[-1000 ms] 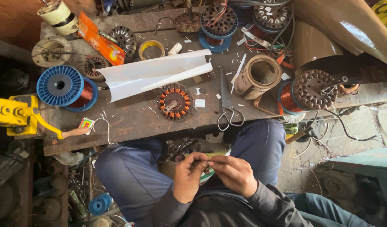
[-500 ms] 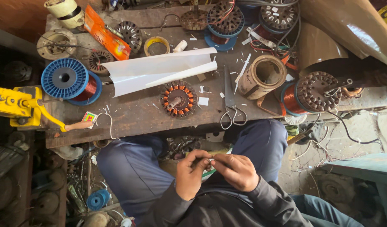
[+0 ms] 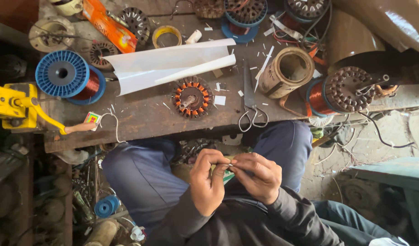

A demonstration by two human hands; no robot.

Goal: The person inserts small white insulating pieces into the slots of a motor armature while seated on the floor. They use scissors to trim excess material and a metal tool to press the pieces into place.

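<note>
White and faintly green, small pale slip [image 3: 228, 165] pinched at lower centre of the frame, above a lap in blue trousers and just short of the near edge of a worn, dark wooden table [image 3: 141, 119]. Left hand [image 3: 208, 183] curled, thumb and forefinger pressed together on one end of the slip; right hand [image 3: 258, 176] closed likewise on the other end, fingertips of both meeting at the middle. Judged from the grip: fine work on the slip itself, creasing or shaping between the fingertips. Too small to tell whether paper or plastic.

On the table, well apart from both hands: round motor stator with orange-wrapped copper windings [image 3: 191, 97] at centre; long white sheet rolled at one edge [image 3: 173, 64] just above it; steel scissors [image 3: 251, 109] to its right, handles toward the lap; brown roll of insulating paper [image 3: 287, 70] at upper right. Blue plastic spool of copper wire [image 3: 68, 77] at left, and beside it, at the far left edge, yellow hand-crank winder [image 3: 13, 107] with wooden handle. White offcuts scattered across the tabletop.
</note>
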